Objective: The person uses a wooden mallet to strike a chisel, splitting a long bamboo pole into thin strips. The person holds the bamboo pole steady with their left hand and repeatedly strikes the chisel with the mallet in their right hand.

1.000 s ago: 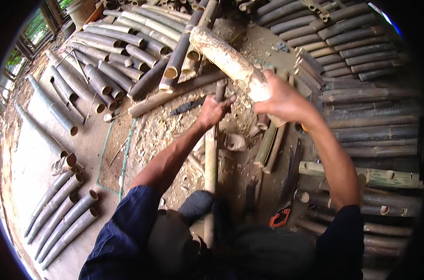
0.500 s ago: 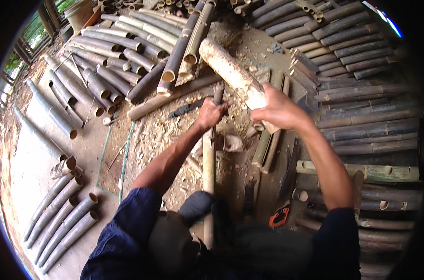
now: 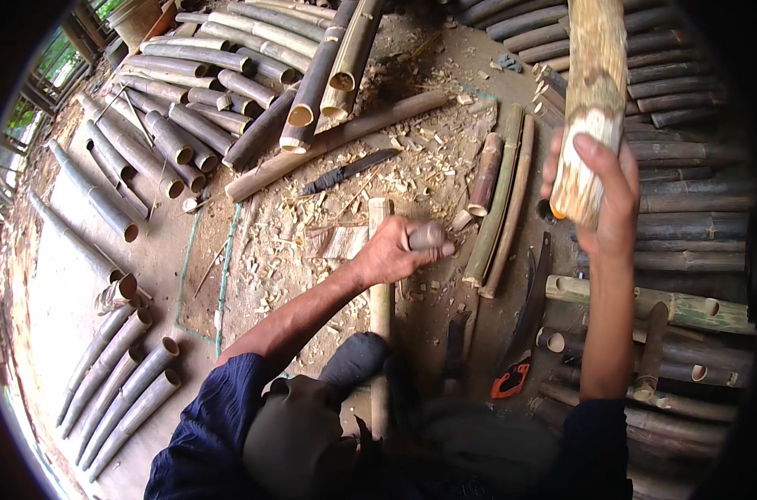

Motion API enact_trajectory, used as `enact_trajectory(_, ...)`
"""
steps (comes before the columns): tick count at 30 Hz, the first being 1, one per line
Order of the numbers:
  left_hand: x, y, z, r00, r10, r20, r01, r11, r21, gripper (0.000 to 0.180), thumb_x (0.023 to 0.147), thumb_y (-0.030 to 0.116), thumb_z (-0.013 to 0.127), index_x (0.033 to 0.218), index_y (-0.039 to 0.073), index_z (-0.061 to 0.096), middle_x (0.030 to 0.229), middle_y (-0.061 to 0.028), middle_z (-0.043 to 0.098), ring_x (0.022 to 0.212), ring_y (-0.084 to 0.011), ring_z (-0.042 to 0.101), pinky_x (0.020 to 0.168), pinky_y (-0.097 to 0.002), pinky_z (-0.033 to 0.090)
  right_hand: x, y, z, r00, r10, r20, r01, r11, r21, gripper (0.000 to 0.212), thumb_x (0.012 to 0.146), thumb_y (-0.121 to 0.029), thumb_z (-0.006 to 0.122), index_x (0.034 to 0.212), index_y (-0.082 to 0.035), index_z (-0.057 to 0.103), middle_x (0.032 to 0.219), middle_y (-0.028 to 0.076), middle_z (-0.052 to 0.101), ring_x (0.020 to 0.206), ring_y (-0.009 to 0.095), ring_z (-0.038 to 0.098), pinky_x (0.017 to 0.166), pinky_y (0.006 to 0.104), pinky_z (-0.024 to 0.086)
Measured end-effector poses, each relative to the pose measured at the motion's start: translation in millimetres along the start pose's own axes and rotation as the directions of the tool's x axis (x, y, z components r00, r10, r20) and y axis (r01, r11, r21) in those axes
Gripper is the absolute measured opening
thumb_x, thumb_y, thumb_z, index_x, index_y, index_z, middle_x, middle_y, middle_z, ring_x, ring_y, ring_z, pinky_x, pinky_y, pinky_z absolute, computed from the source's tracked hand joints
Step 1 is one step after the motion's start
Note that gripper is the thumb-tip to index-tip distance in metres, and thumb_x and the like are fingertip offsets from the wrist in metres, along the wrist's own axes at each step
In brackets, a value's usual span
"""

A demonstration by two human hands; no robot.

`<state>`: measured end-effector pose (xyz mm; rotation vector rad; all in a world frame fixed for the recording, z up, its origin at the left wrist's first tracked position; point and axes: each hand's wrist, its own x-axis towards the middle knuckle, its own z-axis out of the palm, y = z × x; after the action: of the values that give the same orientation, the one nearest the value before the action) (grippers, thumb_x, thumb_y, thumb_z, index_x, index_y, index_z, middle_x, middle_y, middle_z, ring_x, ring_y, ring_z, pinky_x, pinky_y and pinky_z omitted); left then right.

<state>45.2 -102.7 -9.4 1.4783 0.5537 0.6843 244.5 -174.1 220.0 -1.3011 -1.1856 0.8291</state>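
My left hand (image 3: 395,252) is closed around a short round wooden handle (image 3: 429,237), seen nearly end-on; whatever lies below it is hidden. Beneath this hand a pale bamboo pole (image 3: 380,312) runs toward me, between my dark-shod feet. My right hand (image 3: 605,187) grips the lower end of a thick pale wooden club (image 3: 597,75), raised at the right with its stripped, chipped surface showing. A pale block of wood (image 3: 338,242) lies beside the pole, among wood chips.
A knife with a dark wrapped handle (image 3: 345,172) lies ahead. At right are a saw with an orange handle (image 3: 512,379) and several bamboo lengths (image 3: 491,208). Stacked bamboo (image 3: 678,225) fills the right side; more bamboo tubes (image 3: 203,137) lie at the left.
My right hand has swung the club up and to the right. My left hand has come nearer and slightly right, with the handle turned more end-on.
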Motion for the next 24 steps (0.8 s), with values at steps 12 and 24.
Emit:
enact_trajectory(12,78,9,-19,0.988,-0.128,-0.081,0.114,0.982,-0.151,0.039,0.09,0.041,0.077,0.072,0.01,0.061,0.063,0.0026,0.058,0.048,-0.0034,0.042,0.044,-0.0235,0.03,-120,117,-18,0.886,0.442,-0.143,-0.352,0.84,0.413,0.028,0.093,-0.02,0.066,0.112,-0.003,0.053,0.097,0.014,0.061,0.073,0.022,0.066,0.056,0.034,0.06)
enact_trajectory(24,80,5,-15,0.991,-0.111,-0.069,0.102,0.987,-0.126,0.04,0.088,0.042,0.077,0.068,0.009,0.064,0.059,0.0023,0.056,0.048,-0.0059,0.045,0.046,-0.0254,0.033,-125,106,-13,0.903,0.42,-0.088,-0.353,0.843,0.407,0.037,0.089,-0.018,0.068,0.116,0.003,0.055,0.097,0.014,0.063,0.074,0.022,0.067,0.058,0.0362,0.06)
